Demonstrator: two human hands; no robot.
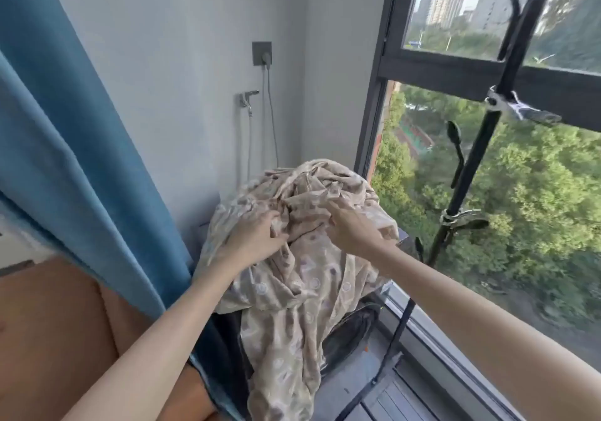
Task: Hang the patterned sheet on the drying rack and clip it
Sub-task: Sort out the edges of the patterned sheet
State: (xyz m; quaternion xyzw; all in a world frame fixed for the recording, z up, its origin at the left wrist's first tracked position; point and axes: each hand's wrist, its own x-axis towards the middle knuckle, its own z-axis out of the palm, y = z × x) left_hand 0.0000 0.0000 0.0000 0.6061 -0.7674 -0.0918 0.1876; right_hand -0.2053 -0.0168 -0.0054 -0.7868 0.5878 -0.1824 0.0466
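The patterned sheet (302, 251), beige with pale round motifs, lies bunched in a heap over a dark object, one end trailing down toward the floor. My left hand (257, 237) grips a fold on the heap's left side. My right hand (353, 229) pinches the fabric near the top right. The black drying rack pole (478, 147) stands tilted by the window at the right, apart from the sheet. A clip (517, 107) is fastened high on the pole and another clip (461, 219) lower down.
A blue curtain (74, 147) hangs close on the left. The large window (536, 73) fills the right side, with its sill track below. A tap (248, 99) and a socket with a cable sit on the back wall. An orange surface lies at lower left.
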